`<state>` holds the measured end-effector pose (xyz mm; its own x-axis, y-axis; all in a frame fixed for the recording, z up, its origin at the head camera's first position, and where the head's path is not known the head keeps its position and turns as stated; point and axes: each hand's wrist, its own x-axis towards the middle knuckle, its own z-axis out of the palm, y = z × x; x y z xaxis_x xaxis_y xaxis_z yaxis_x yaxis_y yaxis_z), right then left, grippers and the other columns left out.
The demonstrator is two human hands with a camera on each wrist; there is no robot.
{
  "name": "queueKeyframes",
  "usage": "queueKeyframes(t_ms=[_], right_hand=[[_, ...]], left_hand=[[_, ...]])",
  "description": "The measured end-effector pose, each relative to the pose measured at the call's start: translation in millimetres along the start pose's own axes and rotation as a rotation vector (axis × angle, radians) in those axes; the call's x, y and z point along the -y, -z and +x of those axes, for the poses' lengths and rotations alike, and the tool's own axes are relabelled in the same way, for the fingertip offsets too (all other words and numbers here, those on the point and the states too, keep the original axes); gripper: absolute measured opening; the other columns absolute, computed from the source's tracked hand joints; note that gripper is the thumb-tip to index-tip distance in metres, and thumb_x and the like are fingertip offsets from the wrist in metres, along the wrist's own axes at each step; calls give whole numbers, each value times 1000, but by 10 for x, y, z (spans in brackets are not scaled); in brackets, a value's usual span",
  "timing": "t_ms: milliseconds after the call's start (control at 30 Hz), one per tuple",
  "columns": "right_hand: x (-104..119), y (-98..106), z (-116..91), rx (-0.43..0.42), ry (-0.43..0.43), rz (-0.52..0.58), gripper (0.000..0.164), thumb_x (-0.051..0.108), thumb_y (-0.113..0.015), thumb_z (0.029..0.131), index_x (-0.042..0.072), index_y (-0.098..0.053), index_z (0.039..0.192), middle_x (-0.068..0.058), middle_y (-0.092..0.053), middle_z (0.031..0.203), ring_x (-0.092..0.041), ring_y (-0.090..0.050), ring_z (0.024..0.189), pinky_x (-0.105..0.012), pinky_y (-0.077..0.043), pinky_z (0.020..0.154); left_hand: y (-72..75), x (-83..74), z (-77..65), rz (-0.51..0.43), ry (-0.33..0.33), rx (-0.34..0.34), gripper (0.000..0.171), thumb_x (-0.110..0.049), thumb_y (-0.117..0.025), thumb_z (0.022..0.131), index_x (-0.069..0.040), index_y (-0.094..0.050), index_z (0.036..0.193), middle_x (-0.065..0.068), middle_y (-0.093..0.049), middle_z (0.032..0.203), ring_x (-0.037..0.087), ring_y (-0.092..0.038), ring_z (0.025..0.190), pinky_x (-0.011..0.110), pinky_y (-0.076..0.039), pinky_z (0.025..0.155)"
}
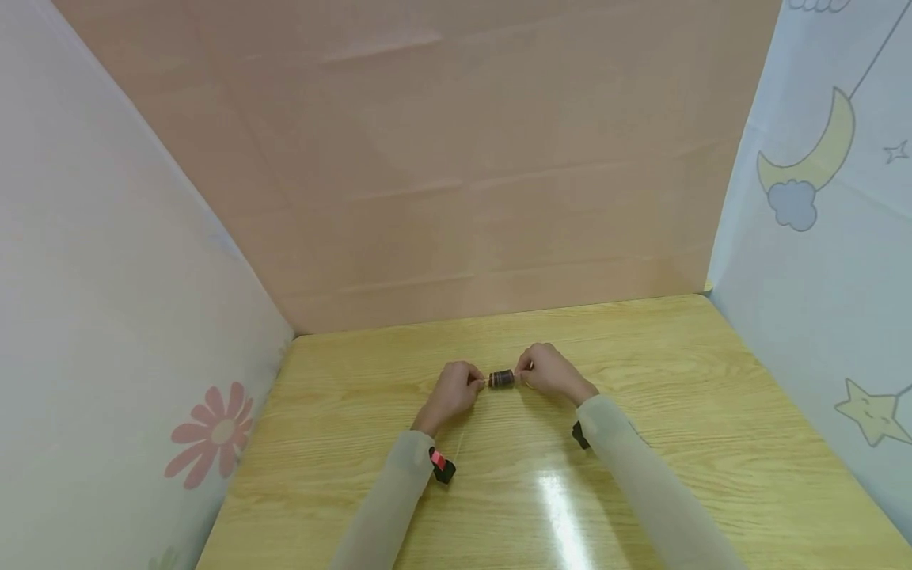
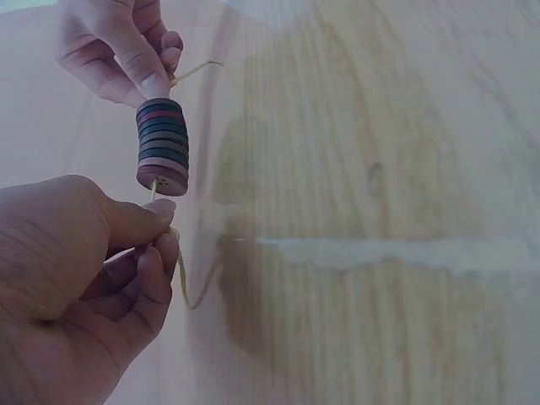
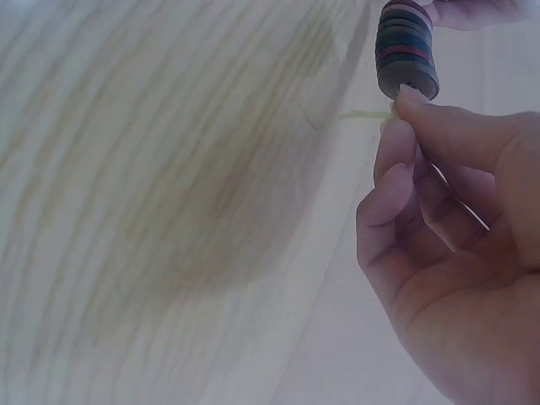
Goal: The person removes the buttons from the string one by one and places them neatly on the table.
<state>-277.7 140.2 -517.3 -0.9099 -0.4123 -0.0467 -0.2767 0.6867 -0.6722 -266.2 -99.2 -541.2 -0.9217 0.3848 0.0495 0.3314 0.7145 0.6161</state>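
Note:
A short stack of dark, grey and reddish buttons (image 1: 502, 379) is strung on a thin yellow string (image 2: 192, 307) between my two hands. Small holes show in the button at the end facing my left hand. My left hand (image 1: 453, 391) pinches the string between thumb and forefinger close to that end, and a tail of it hangs below the fingers. At the opposite end, my right hand (image 1: 550, 372) pinches the string right against the last button (image 3: 410, 80). A short loose end of string (image 3: 363, 114) sticks out from the right fingertips.
The wood-grain table (image 1: 342, 443) lies under both hands. A tan sheet (image 1: 456, 174) rises behind it, with patterned pale walls on the left (image 1: 107, 237) and right (image 1: 805, 301). Each sleeved wrist wears a small black device (image 1: 445, 473).

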Motion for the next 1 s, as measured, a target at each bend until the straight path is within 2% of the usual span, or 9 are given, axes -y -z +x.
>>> queueKeyframes(t_ms=[200,400,700,1000], right_hand=[[29,22,-4,-6,7,-9,13,6,-69,98,7,-82,97,-10,-79,107,-14,-67,80,-31,-57,70],[98,80,-15,-22,39,-37,11,6,-70,98,6,-81,97,-10,-79,104,-15,-68,82,-34,-59,73],[212,174,-47,-51,82,-35,8,8,-72,98,5,-80,96,-10,-78,98,-13,-65,75,-29,-56,68],[310,261,-91,-68,72,-19,10,14,-72,100,8,-79,96,-8,-77,100,-12,-65,76,-29,-54,66]], left_hand=[[53,-16,-16,-4,-8,-32,14,-8,-68,102,-5,-81,99,9,-80,99,12,-69,81,25,-58,70],[120,-45,-25,-4,-5,-47,16,-8,-65,104,-4,-80,104,9,-79,101,11,-69,81,25,-59,70],[265,-149,-39,-60,-22,-79,15,-8,-66,103,-1,-79,103,12,-78,98,10,-66,75,23,-56,65],[419,-253,-90,-130,0,-103,16,-12,-67,104,-1,-78,105,16,-78,100,12,-64,76,25,-55,64]])
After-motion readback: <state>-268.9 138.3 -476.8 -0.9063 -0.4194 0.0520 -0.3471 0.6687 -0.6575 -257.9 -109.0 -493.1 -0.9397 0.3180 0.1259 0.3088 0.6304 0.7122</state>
